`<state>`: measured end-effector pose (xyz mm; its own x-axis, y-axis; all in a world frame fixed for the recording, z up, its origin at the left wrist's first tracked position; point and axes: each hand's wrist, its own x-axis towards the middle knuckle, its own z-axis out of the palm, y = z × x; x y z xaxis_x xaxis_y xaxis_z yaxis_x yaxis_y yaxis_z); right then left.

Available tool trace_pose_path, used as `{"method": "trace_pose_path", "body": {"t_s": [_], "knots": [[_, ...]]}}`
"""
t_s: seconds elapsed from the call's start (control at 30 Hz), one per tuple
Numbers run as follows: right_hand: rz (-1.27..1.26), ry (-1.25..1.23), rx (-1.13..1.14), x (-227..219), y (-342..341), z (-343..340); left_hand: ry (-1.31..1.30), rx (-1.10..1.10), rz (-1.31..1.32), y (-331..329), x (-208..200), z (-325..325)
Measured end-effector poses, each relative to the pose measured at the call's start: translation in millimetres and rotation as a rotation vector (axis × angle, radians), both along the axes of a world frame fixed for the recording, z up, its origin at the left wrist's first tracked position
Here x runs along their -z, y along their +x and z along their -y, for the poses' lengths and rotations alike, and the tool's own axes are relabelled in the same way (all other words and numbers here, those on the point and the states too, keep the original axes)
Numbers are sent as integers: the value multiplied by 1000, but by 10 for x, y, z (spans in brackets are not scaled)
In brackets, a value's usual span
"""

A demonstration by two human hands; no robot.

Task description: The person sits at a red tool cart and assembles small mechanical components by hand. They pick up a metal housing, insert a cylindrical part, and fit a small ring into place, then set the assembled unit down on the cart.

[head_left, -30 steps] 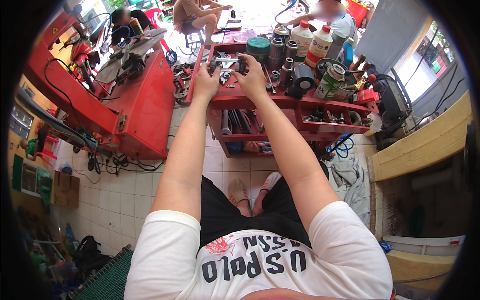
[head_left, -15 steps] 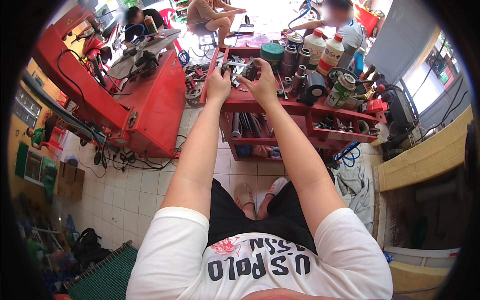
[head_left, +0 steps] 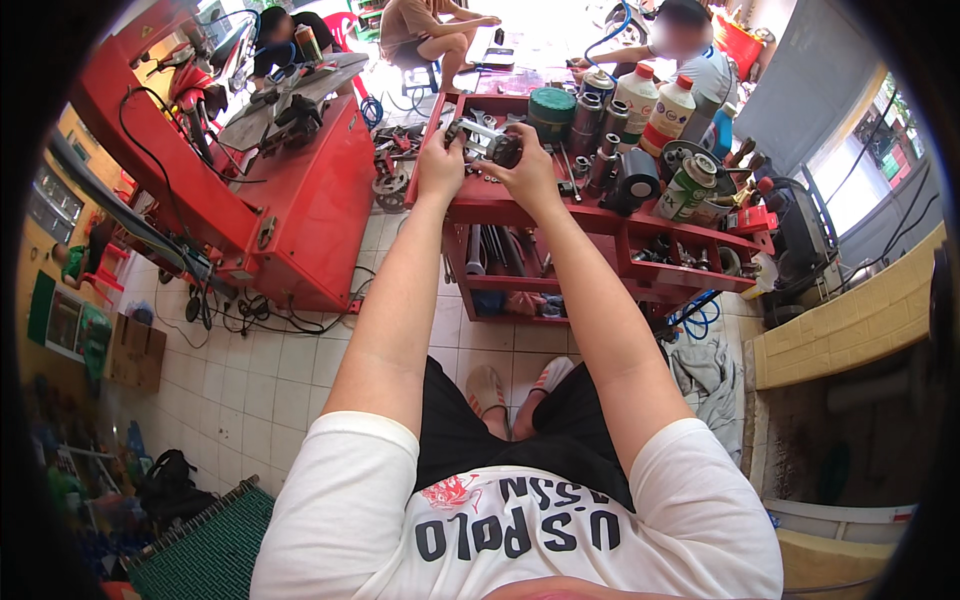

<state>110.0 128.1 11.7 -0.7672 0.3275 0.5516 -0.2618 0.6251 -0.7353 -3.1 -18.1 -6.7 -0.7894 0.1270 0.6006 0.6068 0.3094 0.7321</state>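
Note:
Both my arms reach over the red tool cart (head_left: pixel 600 212). In my right hand (head_left: pixel 535 180) is a dark round metal part (head_left: pixel 506 151), held between thumb and fingers. My left hand (head_left: pixel 440 168) is closed around a small dark metal piece (head_left: pixel 454 133), partly hidden by the fingers. I cannot tell whether the two pieces are joined. A silvery metal tool (head_left: pixel 481 130) shows between my hands. Just beyond my right hand stand a green round tub (head_left: pixel 551 112) and several metal cylinders (head_left: pixel 585 122).
White bottles with red caps (head_left: pixel 668 108) and a green-white spray can (head_left: pixel 687 188) crowd the cart's right side. A red machine (head_left: pixel 310 215) stands left, cables (head_left: pixel 262 308) on the floor beside it. Other people (head_left: pixel 690 55) sit beyond the cart.
The round part in my right hand has turned a little and shows more of its face. My left hand stays closed in nearly the same place. The whole view has shifted slightly.

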Motion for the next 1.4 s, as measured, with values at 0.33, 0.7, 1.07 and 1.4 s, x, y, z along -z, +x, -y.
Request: {"method": "trace_pose_path", "body": {"t_s": [0.33,0.7,1.07,1.4], "knots": [[-73,197,-99,-32,81,119,59,-80,77,-145,74,28],[28,168,-200,-94,149,147,-188,133,326,33,-290,471],[-117,197,-213,48,43,61,-6,233,465,158,-240,513],[39,66,-222,3,59,53,37,213,544,99,-238,546]]}}
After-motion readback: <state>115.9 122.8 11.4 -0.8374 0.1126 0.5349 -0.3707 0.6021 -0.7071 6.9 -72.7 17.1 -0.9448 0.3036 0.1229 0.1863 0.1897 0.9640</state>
